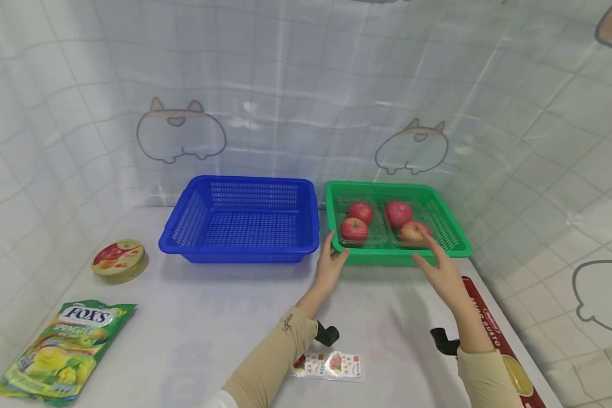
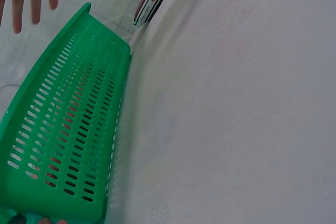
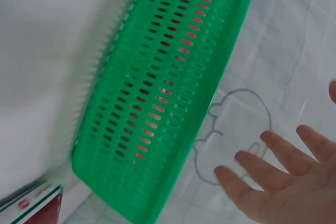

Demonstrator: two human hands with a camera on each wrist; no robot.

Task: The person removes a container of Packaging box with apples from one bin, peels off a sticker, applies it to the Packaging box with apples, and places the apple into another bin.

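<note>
White grid-patterned sheeting (image 1: 296,124) backs a white table (image 1: 209,317). Far right, a green slotted plastic basket (image 1: 382,253) holds two clear plastic boxes (image 1: 376,233). The left hand (image 1: 329,267) touches its near left corner, grip unclear; the right hand (image 1: 441,273), empty, fingers spread, hovers above its near rim. The boxes contain four red apples (image 1: 354,231).

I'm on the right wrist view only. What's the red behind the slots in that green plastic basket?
Observer: Four round, reddish apples, two in each of two clear plastic packs; the head view shows them from above.

Operator: Anything at the basket's left end?

Observer: The left hand, at the near left corner.

Operator: And further left?

Observer: A blue rectangular plastic basket with slotted walls, standing alongside the green one.
</note>
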